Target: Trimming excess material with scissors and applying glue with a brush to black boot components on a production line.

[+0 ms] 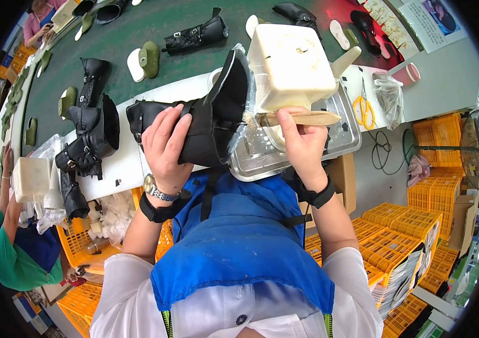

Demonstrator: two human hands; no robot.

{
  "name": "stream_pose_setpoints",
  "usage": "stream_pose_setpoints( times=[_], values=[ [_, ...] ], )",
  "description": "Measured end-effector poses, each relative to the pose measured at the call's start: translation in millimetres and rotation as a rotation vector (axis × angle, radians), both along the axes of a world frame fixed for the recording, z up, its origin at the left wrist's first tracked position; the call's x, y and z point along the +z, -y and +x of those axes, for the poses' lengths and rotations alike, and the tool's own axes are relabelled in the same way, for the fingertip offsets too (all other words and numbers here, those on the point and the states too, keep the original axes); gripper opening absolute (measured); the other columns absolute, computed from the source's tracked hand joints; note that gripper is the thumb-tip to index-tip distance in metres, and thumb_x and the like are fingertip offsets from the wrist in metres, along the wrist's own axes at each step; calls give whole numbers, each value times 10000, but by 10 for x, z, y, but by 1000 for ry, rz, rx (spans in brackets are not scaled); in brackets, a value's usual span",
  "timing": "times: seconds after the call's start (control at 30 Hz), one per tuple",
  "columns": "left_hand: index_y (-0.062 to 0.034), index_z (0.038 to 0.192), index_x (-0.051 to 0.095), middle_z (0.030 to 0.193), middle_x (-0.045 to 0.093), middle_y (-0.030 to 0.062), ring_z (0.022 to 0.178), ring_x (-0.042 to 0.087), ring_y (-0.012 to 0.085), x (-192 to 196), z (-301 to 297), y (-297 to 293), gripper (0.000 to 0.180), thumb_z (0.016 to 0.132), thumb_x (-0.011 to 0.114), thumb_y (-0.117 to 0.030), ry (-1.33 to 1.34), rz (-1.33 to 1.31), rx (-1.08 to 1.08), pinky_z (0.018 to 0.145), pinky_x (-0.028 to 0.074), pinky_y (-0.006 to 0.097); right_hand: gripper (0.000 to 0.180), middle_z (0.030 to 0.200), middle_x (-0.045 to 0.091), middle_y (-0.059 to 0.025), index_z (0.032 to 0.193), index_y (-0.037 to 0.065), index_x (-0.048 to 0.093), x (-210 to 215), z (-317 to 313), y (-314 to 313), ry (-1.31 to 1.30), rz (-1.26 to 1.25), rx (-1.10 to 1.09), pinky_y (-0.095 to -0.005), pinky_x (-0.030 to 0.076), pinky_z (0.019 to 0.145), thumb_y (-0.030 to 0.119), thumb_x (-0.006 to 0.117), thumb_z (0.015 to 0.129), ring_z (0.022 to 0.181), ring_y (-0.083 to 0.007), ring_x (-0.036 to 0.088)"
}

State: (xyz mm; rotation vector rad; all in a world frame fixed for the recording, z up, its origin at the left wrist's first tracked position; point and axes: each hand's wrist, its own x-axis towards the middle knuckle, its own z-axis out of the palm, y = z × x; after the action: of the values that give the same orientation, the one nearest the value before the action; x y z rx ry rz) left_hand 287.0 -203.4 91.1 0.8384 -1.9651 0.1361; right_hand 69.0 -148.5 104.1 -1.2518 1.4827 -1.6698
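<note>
My left hand point(165, 145) grips a black ankle boot point(212, 112) by its shaft, sole side turned toward the right. My right hand point(301, 138) holds a wooden-handled brush point(298, 118) whose bristles touch the boot's bottom edge. A cream square glue container point(290, 65) with a spout stands in a metal tray point(346, 132) just behind the brush. I wear a blue apron, a wristwatch on the left wrist and black wrist straps.
Several black boots point(90, 132) and green and white shoe lasts point(143, 59) lie on the green conveyor belt point(138, 28). Yellow scissors point(364, 107) lie on the white bench. Orange crates point(402, 236) stack at right. Another person in green point(17, 253) sits at left.
</note>
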Motion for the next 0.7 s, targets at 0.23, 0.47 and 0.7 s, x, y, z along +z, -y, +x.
stream_pose_setpoints(
  times=[0.23, 0.47, 0.7],
  values=[
    [10, 1063, 541, 1094, 576, 151, 1021, 541, 316, 6, 54, -2, 461, 616, 654, 5, 74, 33, -12, 859, 390, 371, 40, 627, 568, -64, 769, 8, 615, 119, 81, -86, -409, -195, 106, -233, 404, 496, 13, 644, 742, 534, -149, 531],
    [-27, 1082, 564, 1035, 552, 132, 948, 542, 299, 0, 59, 42, 563, 534, 614, 90, -36, 151, 20, 799, 417, 357, 75, 695, 602, -30, 808, -9, 615, 96, 15, -174, -14, -81, 38, -216, 393, 515, 65, 603, 811, 581, -65, 503],
    [-21, 1209, 393, 1038, 529, 68, 965, 514, 152, 4, 277, 183, 662, 631, 714, -2, -577, 718, -38, 850, 406, 286, 190, 809, 631, -150, 941, -10, 620, -416, -191, -247, -339, 316, 141, -285, 465, 623, 128, 584, 815, 655, -214, 603]
  ],
)
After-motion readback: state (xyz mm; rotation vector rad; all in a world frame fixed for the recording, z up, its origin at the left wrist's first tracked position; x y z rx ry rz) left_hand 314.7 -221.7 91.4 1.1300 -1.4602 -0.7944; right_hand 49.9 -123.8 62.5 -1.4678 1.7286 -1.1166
